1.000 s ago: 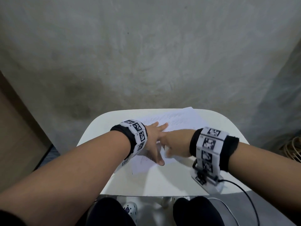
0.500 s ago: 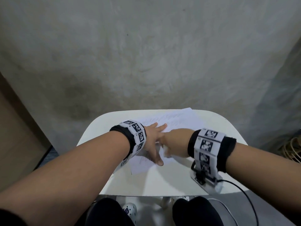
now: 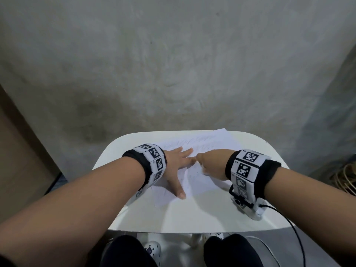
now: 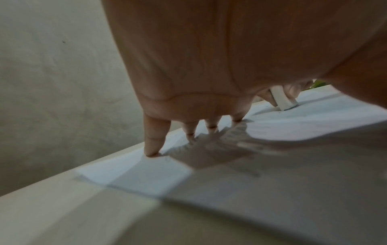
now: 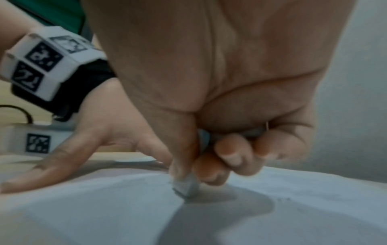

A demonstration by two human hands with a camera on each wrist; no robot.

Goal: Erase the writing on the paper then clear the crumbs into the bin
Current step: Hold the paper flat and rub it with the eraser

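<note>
White rounded bench (image 3: 173, 218) against bare grey concrete wall (image 3: 173, 64), left hand (image 3: 176, 164) fingers spread flat on paper (image 3: 217, 141), right hand (image 3: 210, 162) fingers gripping white eraser (image 5: 185, 187) just beside them

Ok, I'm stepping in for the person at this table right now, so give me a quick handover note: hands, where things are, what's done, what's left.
Left hand: fingers spread flat, pressing the paper down on the white table.
Right hand: grips the white eraser, its tip on the paper.
Done: cannot tell how much has been erased; a few dark crumbs lie beside the eraser.
Left: faint writing remains on the far part of the sheet; erase it, then clear the crumbs into the bin, which is not in view.
</note>
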